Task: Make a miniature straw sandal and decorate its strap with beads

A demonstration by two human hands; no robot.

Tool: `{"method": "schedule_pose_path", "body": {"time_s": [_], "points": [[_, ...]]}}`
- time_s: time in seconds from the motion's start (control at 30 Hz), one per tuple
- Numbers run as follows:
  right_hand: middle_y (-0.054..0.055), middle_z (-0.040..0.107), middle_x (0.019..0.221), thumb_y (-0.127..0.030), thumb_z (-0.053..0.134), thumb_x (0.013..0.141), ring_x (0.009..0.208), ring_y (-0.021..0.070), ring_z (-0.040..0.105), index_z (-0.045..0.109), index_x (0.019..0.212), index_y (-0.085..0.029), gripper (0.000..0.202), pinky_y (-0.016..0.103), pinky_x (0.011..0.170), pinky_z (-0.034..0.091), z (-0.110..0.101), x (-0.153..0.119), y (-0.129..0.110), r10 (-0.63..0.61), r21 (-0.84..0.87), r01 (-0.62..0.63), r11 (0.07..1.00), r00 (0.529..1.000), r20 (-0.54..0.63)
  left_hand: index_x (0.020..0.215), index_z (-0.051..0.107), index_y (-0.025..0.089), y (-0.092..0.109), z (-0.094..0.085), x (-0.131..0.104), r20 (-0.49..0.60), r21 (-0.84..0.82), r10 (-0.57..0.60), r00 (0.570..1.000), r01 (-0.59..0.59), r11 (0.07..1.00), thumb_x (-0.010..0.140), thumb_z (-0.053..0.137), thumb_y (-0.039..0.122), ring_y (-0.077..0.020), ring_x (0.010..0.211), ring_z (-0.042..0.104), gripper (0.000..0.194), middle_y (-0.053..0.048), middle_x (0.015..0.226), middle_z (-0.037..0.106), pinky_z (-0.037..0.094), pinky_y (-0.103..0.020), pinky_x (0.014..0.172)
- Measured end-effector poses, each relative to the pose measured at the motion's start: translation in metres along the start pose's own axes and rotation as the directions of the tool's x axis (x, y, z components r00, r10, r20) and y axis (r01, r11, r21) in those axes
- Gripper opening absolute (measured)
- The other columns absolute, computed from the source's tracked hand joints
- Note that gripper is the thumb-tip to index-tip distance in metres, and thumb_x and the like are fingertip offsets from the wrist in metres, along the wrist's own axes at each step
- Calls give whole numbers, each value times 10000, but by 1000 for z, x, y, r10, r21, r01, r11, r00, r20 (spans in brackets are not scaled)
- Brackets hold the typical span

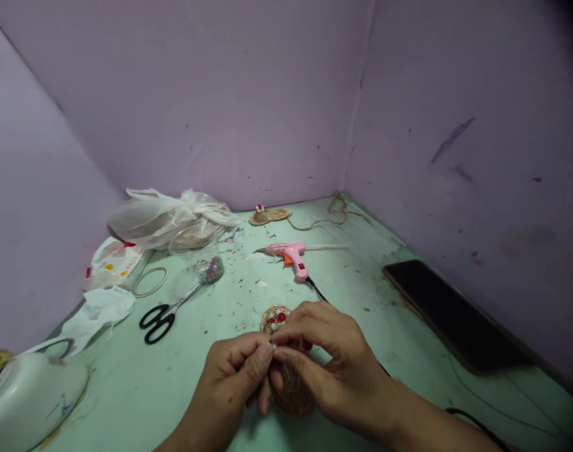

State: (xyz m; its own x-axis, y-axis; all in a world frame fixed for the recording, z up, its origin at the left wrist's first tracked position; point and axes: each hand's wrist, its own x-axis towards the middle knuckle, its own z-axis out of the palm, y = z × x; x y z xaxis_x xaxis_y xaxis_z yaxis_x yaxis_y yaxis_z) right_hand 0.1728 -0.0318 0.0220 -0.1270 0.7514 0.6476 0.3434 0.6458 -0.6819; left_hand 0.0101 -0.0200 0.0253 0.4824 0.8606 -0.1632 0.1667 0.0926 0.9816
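My left hand (pixel 236 370) and my right hand (pixel 331 358) meet fingertip to fingertip near the front of the table. Both are closed in a pinch around a tiny white bead (pixel 273 346), mostly covered by the fingers. Beneath them lies a sole-shaped piece of coiled twine (pixel 293 398), partly hidden by my right hand. Red and white beads (pixel 279 318) sit in a cluster on its far end. A similar twine piece (pixel 270 216), with its own beads and a trailing length of twine (pixel 336 216), rests at the back wall.
A pink glue gun (pixel 293 256) lies beyond my hands, its black cord running behind the right one. To the left are black-handled scissors (pixel 159 321), a clear cup of beads (pixel 211 269), a plastic bag (pixel 173 216) and a white bowl (pixel 41 392). A phone (pixel 450 311) lies at right.
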Motion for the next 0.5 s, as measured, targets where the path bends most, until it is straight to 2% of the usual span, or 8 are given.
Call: {"method": "schedule_pose_path", "body": {"time_s": [0.13, 0.23, 0.27, 0.33, 0.4, 0.43, 0.5], "points": [[58, 654, 673, -106, 555, 764, 634, 164, 588, 667, 745, -122, 115, 323, 613, 416, 1, 1, 0, -84, -134, 84, 987, 996, 6, 582, 578, 149, 4, 5, -1, 2, 38, 31, 1000, -31, 999, 838, 471, 489, -96, 434, 412, 439, 18, 407, 464, 317, -217, 474], [34, 650, 684, -112, 543, 786, 638, 152, 581, 635, 751, -138, 102, 319, 626, 393, -5, 3, 5, -115, -188, 114, 976, 993, 5, 597, 592, 150, 8, 0, -1, 2, 92, 82, 997, -82, 992, 851, 453, 444, -98, 440, 437, 412, 9, 437, 497, 331, -218, 470], [26, 653, 699, -119, 552, 797, 654, 150, 582, 630, 763, -148, 90, 318, 643, 391, -9, 4, 8, -97, -203, 97, 974, 995, 11, 639, 609, 149, 8, -4, 1, -39, 113, 104, 994, -99, 989, 841, 470, 427, -96, 443, 448, 371, 3, 485, 533, 335, -217, 464], [15, 659, 732, -126, 573, 814, 692, 145, 586, 626, 796, -167, 70, 314, 678, 388, -19, 4, 16, -46, -248, 52, 967, 998, 31, 770, 635, 150, 5, -15, 6, -190, 159, 130, 973, -100, 982, 802, 525, 403, -94, 469, 476, 277, -14, 626, 600, 347, -216, 459], [8, 663, 747, -121, 584, 821, 703, 139, 587, 624, 820, -180, 71, 311, 692, 381, -27, 4, 26, -25, -301, 40, 953, 998, 54, 881, 627, 146, -3, -25, 13, -331, 206, 110, 937, -41, 978, 764, 564, 387, -103, 511, 490, 275, -25, 706, 611, 360, -217, 467], [7, 665, 748, -118, 583, 822, 698, 138, 588, 625, 827, -182, 77, 312, 692, 377, -29, 3, 31, -30, -330, 52, 943, 997, 70, 915, 618, 142, -8, -29, 17, -349, 220, 81, 934, -2, 976, 753, 572, 385, -107, 520, 484, 296, -21, 691, 598, 358, -220, 469], [8, 673, 742, -117, 574, 824, 675, 141, 589, 629, 829, -190, 91, 323, 690, 368, -31, 0, 40, -53, -391, 95, 915, 992, 117, 957, 600, 139, -21, -33, 25, -306, 253, 29, 951, 53, 966, 752, 572, 381, -107, 516, 450, 319, 6, 628, 550, 341, -222, 470]]}}
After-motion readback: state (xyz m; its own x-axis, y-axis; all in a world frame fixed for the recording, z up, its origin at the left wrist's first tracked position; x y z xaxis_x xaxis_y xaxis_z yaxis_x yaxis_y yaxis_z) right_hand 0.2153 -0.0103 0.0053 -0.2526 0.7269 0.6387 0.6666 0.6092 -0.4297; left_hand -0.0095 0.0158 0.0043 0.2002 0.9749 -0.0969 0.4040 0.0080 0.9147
